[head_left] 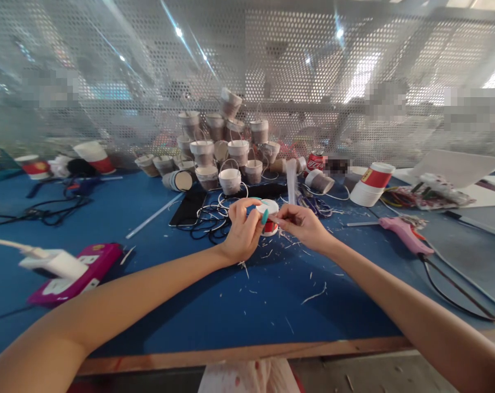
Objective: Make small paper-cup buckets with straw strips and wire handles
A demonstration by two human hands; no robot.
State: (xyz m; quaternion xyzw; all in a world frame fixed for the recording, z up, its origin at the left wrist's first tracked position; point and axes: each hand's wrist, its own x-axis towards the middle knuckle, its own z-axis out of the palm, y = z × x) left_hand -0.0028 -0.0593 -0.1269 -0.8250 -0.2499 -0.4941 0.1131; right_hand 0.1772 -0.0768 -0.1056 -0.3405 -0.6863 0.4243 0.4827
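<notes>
My left hand (242,232) is closed around a small red and white paper cup (269,217), held on its side above the blue table (214,305). My right hand (301,224) pinches something thin against the cup's rim; I cannot make out what it is. Behind the hands stands a pile of small cups with wire handles (225,147). A bundle of clear sticks (291,180) stands upright just beyond my right hand.
A pink glue gun (405,232) with a black cord lies at the right. A stack of red and white cups (372,184) lies on its side. A magenta phone (77,273) with a white charger lies at the left. Black cables (208,221), a dark phone and white scraps litter the middle.
</notes>
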